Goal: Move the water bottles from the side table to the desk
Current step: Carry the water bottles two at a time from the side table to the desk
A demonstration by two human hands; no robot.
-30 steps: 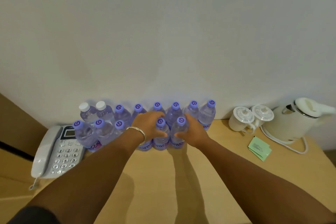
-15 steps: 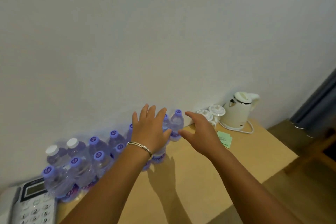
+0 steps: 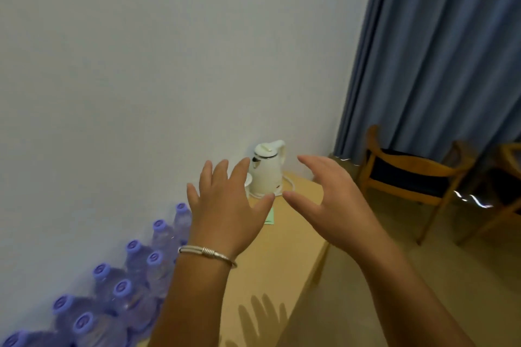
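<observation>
Fingers [image 3: 217, 175] spread before kettle [image 3: 267, 169], bottles [image 3: 135, 284] left.

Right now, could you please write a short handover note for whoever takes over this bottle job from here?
Left hand: open, fingers spread, holding nothing, raised above the desk.
Right hand: open, fingers loosely curved, also holding nothing.
Water bottles: purple-capped, standing in rows on the desk against the wall, left of the hands.
Kettle stands at the desk's far end.
Done: those bottles are on the desk.
Left: the side table is out of view, so check it for more.
</observation>
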